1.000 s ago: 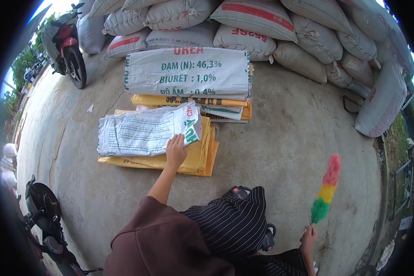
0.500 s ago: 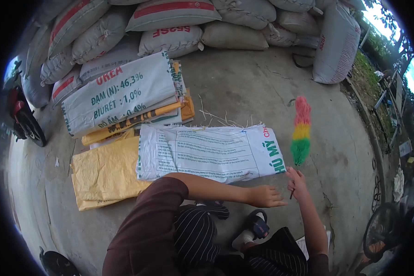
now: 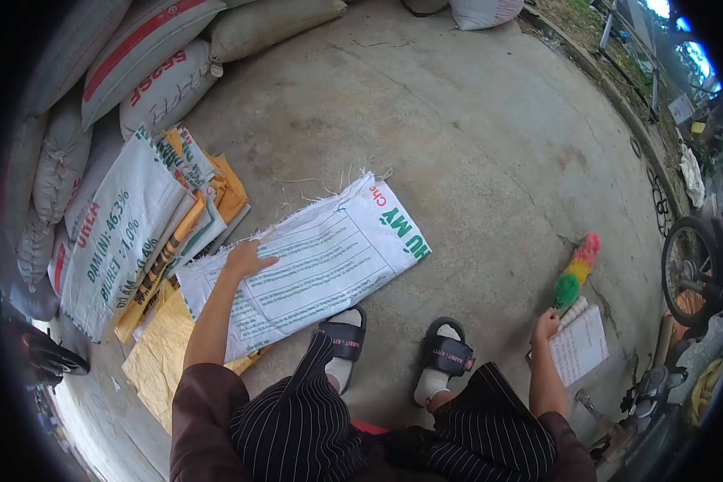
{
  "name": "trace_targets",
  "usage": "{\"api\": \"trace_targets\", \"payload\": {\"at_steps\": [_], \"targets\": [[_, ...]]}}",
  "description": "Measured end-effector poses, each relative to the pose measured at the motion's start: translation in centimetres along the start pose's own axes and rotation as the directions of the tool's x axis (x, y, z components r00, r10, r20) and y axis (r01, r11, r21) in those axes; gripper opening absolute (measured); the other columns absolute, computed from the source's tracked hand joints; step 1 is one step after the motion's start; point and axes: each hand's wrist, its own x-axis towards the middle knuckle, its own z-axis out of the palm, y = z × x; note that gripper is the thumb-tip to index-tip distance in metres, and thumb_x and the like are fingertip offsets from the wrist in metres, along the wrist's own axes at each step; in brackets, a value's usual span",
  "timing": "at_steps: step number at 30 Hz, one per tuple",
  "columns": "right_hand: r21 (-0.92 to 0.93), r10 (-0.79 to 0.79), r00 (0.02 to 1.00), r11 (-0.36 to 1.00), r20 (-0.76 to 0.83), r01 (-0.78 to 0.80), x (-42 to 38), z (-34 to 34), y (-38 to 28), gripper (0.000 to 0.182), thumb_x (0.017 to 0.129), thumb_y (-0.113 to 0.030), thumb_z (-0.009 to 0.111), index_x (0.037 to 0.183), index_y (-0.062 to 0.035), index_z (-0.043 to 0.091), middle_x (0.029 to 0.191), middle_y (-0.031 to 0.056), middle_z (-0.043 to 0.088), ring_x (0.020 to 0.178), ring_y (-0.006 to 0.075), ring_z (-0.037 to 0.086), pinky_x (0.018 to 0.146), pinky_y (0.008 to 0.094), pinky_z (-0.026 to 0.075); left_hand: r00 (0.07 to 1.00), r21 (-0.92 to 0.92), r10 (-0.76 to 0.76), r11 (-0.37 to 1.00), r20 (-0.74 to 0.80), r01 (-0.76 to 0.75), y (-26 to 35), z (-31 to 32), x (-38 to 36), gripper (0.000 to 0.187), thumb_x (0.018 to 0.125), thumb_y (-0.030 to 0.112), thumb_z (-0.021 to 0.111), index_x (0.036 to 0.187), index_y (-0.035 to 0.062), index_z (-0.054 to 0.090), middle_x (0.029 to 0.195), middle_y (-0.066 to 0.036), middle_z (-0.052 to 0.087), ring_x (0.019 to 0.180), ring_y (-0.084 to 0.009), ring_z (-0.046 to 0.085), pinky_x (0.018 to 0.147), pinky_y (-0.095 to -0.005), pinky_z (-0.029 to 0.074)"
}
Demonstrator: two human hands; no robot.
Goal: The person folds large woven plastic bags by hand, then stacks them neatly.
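Observation:
My left hand [image 3: 247,259] rests on the upper left part of a folded white sack [image 3: 321,261] with green print and a frayed top edge. Its thumb is spread to the right, and the other fingers are partly hidden. Out to the right, my right hand [image 3: 546,323] is closed round the handle of a feather duster [image 3: 577,271] in pink, yellow and green, held off the sack. Beneath the white sack lies a yellow folded sack [image 3: 157,353]. A stack of folded sacks marked UREA [image 3: 120,237] is beside them on the left.
Filled sacks [image 3: 157,88] are piled at the upper left. A white printed sheet or folded sack [image 3: 584,345] lies by my right hand. A bicycle wheel [image 3: 689,269] and other clutter line the right side. My sandalled feet [image 3: 446,353] are on the concrete floor [image 3: 474,185].
My left hand has swung left from near the duster handle onto the white sack. My right hand has carried the duster right and lower. The view has turned to the right and downward.

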Motion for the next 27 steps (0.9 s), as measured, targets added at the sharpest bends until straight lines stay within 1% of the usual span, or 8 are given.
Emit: {"api": "trace_targets", "payload": {"at_steps": [6,8,12,13,14,16,18,27], "targets": [[-0.216,0.4,0.916,0.893,-0.019,-0.394,3.3,-1.8,6.6,0.035,0.085,-0.025,0.054,0.1,0.0062,0.06,0.094,0.0225,0.063,0.094,0.0387,0.06,0.084,0.0432,0.046,0.955,-0.029,0.186,0.98,-0.23,-0.198,5.5,-6.1,-3.4,0.051,0.066,0.042,0.074,0.095,0.0007,0.068,0.095,-0.02,0.065,0.089,-0.0326,0.062,0.079,-0.0402,0.048],[-0.547,0.162,0.979,0.812,-0.124,-0.204,0.5,-2.7,3.7,0.043,0.082,-0.023,0.056,0.115,0.0053,0.053,0.105,0.0231,0.059,0.101,0.0405,0.055,0.089,0.0426,0.044,0.88,-0.017,0.255,0.958,-0.401,-0.285,10.6,-10.1,-5.5,0.033,0.068,0.027,0.073,0.087,0.0003,0.069,0.09,-0.018,0.066,0.079,-0.032,0.064,0.071,-0.0389,0.048],[-0.25,-0.457,0.886,0.869,-0.079,0.426,-2.4,-0.5,-5.2,0.062,0.081,-0.035,0.061,0.128,0.0023,0.043,0.118,0.0226,0.051,0.107,0.0394,0.051,0.091,0.0445,0.043,0.334,0.479,0.762,0.62,-0.554,-0.621,19.9,-16.3,-12.5,0.037,0.069,0.002,0.064,0.104,0.0092,0.067,0.058,-0.004,0.051,0.053,-0.0218,0.052,0.05,-0.0337,0.038],[0.094,-0.097,0.938,0.993,0.332,0.069,-4.5,-2.6,-11.3,0.066,0.083,-0.042,0.058,0.129,0.0022,0.041,0.122,0.0225,0.049,0.108,0.0381,0.051,0.092,0.0427,0.042,0.164,0.576,0.834,0.492,-0.526,-0.653,22.0,-16.2,-14.0,0.037,0.067,0.005,0.061,0.104,0.0083,0.066,0.056,0.0,0.042,0.049,-0.0111,0.045,0.047,-0.0278,0.034],[0.223,0.113,0.651,0.884,0.751,-0.411,-6.6,-4.9,-17.4,0.07,0.084,-0.049,0.054,0.13,0.0021,0.04,0.125,0.0225,0.047,0.11,0.0367,0.051,0.094,0.0409,0.041,0.043,0.666,0.899,0.354,-0.436,-0.657,24.1,-15.8,-15.5,0.036,0.067,0.006,0.06,0.102,0.0031,0.066,0.057,0.002,0.035,0.049,-0.0079,0.04,0.045,-0.0245,0.029],[0.329,-0.085,0.385,0.704,0.919,-0.629,-4.5,-3.8,-19.5,0.077,0.084,-0.058,0.048,0.132,0.002,0.039,0.126,0.0209,0.047,0.11,0.0344,0.051,0.095,0.04,0.041,-0.132,0.748,0.922,0.204,-0.363,-0.632,26.6,-13.3,-17.0,0.043,0.065,0.004,0.062,0.107,0.005,0.067,0.059,0.003,0.022,0.047,-0.006,0.033,0.044,-0.0228,0.023],[0.439,-0.164,0.419,0.523,0.893,-0.731,-2.4,-2.8,-19.8,0.079,0.083,-0.06,0.046,0.133,0.0009,0.038,0.127,0.0193,0.047,0.11,0.0332,0.051,0.095,0.0404,0.041,-0.249,0.711,0.907,0.074,-0.339,-0.7,27.5,-9.6,-16.3,0.045,0.065,0.007,0.058,0.109,0.0054,0.066,0.061,0.002,0.024,0.051,-0.0063,0.034,0.047,-0.0211,0.026],[0.518,-0.162,0.5,0.419,0.851,-0.746,-1.8,-4.0,-12.9,0.088,0.081,-0.072,0.038,0.136,-0.0035,0.037,0.129,0.0129,0.048,0.111,0.0285,0.051,0.096,0.0421,0.041,0.167,0.444,0.979,0.201,-0.117,-0.873,15.5,5.6,-5.8,0.048,0.075,0.017,0.061,0.123,0.0177,0.057,0.071,0.0,0.046,0.072,-0.0152,0.05,0.07,-0.0302,0.045]]}}
